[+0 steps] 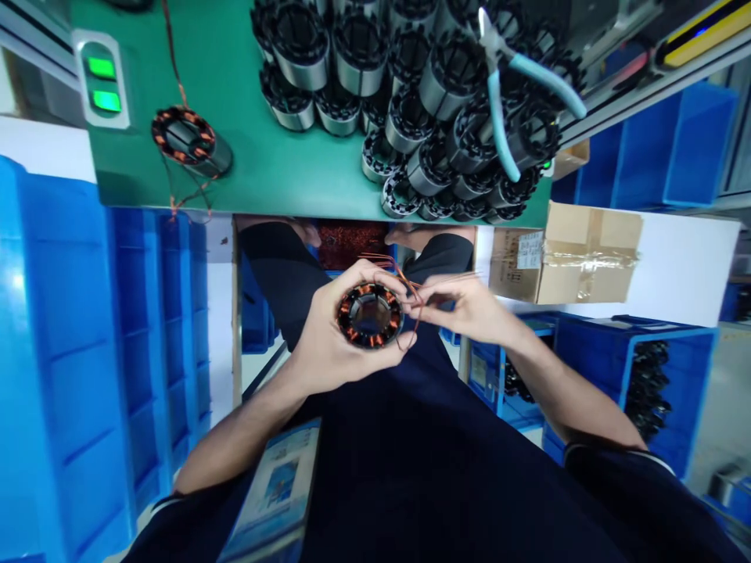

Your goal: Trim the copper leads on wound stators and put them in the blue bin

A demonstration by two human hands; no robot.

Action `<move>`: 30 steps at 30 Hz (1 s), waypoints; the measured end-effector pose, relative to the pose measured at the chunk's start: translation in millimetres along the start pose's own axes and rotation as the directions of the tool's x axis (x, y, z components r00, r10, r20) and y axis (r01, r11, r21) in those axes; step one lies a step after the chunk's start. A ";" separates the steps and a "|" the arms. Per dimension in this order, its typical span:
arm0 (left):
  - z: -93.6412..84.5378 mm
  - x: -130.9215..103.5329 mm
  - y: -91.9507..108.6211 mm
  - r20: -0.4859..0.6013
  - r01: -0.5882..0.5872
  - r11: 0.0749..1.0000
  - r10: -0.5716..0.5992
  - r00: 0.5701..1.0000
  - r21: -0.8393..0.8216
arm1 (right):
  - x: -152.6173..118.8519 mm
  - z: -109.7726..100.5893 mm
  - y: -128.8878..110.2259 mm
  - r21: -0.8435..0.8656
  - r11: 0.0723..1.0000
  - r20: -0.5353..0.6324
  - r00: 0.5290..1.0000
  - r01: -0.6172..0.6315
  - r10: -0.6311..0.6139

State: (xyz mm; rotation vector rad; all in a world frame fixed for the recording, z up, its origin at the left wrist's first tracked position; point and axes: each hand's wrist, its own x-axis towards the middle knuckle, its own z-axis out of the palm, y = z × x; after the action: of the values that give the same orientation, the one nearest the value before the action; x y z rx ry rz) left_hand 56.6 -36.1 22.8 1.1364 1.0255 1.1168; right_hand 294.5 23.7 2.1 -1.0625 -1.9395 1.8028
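In front of my body, my left hand (pixel 328 336) wraps around a motor stator (pixel 371 342), a ring with copper windings and black insulation, its open centre facing me. Just to its right, my right hand (pixel 463 306) pinches the loose copper wires (pixel 412 291) that come off the stator's side. Some wire ends stick out past the fingers, and others point up and left. Another wound stator (pixel 214 154) lies tilted on the green bench (pixel 235 180), with a wire running up from it and loose ends below.
Several bare stators (pixel 361 51) are stacked on the bench, with light-blue-handled pliers (pixel 500 117) on top. A lit green switch panel (pixel 104 82) is at the left. Blue bins (pixel 64 352) stand at the left, and a cardboard box (pixel 592 254) and another blue bin (pixel 674 336) at the right.
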 end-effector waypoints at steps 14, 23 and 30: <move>5.9 -17.1 8.3 0.087 -0.230 0.973 0.231 0.969 -0.027 | 11.8 -26.2 -94.2 0.284 0.959 0.196 0.979 -0.012 -0.046; -4.9 -13.9 13.0 -0.217 -0.342 0.916 0.385 0.897 0.212 | 1.1 -42.1 -72.2 0.042 0.996 -0.205 0.977 0.077 -0.067; 4.2 -10.0 25.7 -0.236 -0.250 0.956 0.281 0.930 0.154 | -32.2 -5.3 -88.7 -0.213 0.964 -0.240 0.947 0.161 -0.212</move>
State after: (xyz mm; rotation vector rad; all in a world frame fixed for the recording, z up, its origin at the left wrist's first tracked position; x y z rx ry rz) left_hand 55.8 -44.8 49.2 1.2789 1.1751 1.4640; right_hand 292.0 10.5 95.7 -1.0707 -2.0018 1.3252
